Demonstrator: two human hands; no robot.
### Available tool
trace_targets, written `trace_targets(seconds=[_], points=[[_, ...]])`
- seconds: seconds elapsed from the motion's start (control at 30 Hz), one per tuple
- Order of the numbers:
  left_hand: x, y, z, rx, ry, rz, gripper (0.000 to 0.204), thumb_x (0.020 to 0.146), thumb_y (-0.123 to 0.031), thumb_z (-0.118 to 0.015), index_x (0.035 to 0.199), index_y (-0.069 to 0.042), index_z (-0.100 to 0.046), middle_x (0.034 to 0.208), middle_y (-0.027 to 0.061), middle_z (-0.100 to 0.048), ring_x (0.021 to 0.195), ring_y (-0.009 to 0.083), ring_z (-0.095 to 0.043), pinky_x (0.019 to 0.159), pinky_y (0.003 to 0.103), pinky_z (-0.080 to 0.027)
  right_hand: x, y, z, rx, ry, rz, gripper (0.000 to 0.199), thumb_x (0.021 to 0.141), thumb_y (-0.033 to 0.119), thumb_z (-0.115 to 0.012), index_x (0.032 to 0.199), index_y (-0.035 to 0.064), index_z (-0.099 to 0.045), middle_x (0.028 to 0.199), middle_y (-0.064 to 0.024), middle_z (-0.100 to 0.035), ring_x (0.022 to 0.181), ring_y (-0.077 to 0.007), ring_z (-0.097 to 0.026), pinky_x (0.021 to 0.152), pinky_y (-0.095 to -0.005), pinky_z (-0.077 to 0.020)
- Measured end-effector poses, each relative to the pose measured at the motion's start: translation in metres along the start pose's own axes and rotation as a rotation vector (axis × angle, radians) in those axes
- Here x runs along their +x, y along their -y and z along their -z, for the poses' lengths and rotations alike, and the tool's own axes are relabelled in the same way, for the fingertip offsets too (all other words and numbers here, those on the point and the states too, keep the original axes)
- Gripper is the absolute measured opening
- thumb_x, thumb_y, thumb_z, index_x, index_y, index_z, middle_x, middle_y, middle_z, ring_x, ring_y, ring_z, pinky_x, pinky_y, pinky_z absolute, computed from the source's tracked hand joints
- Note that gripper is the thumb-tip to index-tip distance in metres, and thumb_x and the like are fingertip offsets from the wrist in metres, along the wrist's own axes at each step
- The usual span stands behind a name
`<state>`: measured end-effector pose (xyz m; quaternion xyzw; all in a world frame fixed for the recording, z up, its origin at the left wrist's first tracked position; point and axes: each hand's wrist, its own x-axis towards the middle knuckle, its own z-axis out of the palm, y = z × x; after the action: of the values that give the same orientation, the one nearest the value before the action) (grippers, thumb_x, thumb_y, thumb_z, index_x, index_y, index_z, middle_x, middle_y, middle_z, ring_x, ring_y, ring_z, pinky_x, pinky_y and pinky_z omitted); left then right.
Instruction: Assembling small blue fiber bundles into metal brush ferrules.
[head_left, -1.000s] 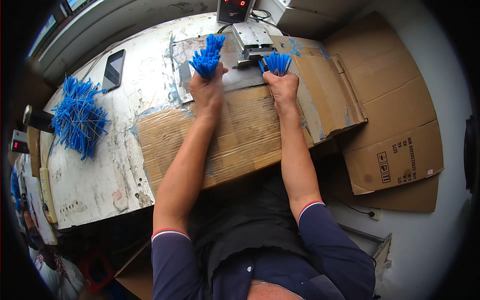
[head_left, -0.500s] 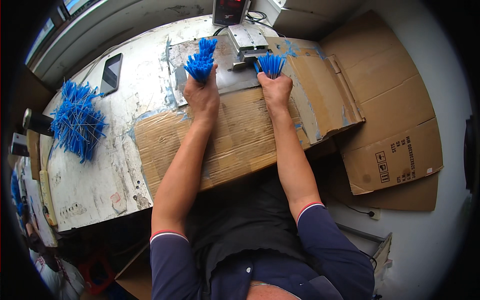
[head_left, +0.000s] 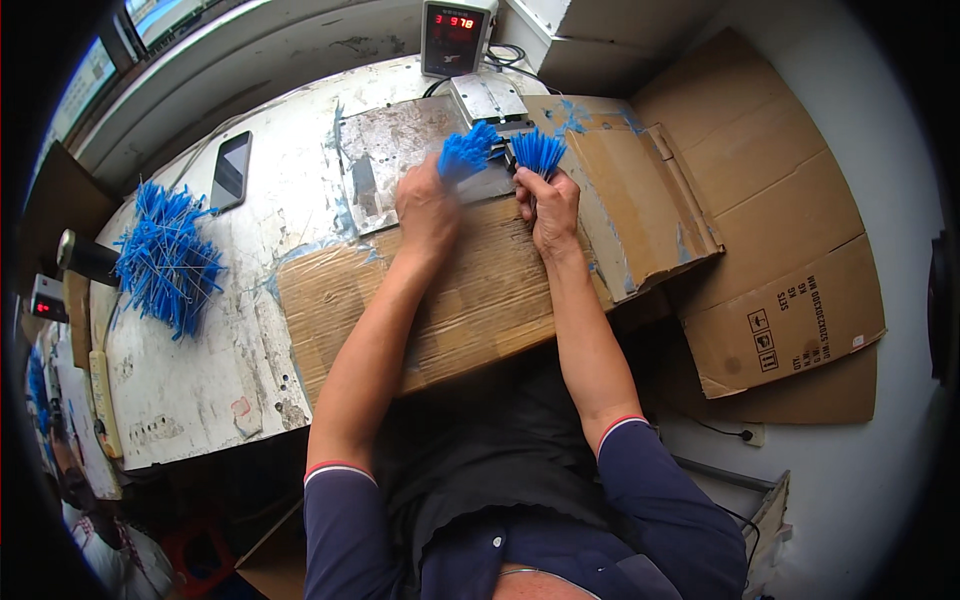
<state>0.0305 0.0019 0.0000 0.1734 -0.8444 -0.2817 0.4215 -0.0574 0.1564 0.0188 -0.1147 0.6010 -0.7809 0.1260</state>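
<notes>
Both hands work just in front of the small metal scale platform (head_left: 487,98), over the cardboard sheet (head_left: 470,290). The left hand (head_left: 428,208) has its fingers closed round a bunch of thin blue ties (head_left: 466,152); the right hand (head_left: 546,205) is clenched on a second blue bunch (head_left: 538,150), tips fanning up toward the platform. Such ties look light, springy and slick, likely to splay or slip out singly, so a firm grip low on the bundle, near mid-length, suits best. Far to the platform's left lies a loose blue heap (head_left: 165,258), with a dark phone (head_left: 231,170) between. Compared with 1 second ago, the 2 bunches sit closer together, nearly touching.
</notes>
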Motion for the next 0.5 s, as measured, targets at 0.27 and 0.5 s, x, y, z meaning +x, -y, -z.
trace_targets(seconds=[0.27, 0.5], points=[[0.009, -0.008, -0.006, 0.008, 0.111, -0.001, 0.012, 0.085, -0.005, -0.059, 0.095, -0.007, -0.065, 0.085, 0.0166, -0.067, 0.086, 0.0383, -0.064, 0.079, 0.049, -0.047, -0.001, 0.001, 0.002, 0.156, -0.127, -0.039, 0.007, 0.087, 0.004, -0.071, 0.090, -0.0010, -0.066, 0.077, -0.0080, -0.067, 0.060, -0.0163, -0.066, 0.051, -0.0305, -0.0597], [0.008, -0.007, -0.008, 0.053, 0.063, -0.049, 0.009, 0.081, -0.002, -0.057, 0.088, -0.005, -0.062, 0.085, 0.0162, -0.067, 0.085, 0.0373, -0.064, 0.078, 0.048, -0.046, -0.013, 0.016, 0.000, 0.121, -0.047, -0.185, 0.009, 0.089, 0.005, -0.068, 0.089, -0.0028, -0.063, 0.076, -0.0106, -0.067, 0.059, -0.0188, -0.067, 0.050, -0.0358, -0.0619]])
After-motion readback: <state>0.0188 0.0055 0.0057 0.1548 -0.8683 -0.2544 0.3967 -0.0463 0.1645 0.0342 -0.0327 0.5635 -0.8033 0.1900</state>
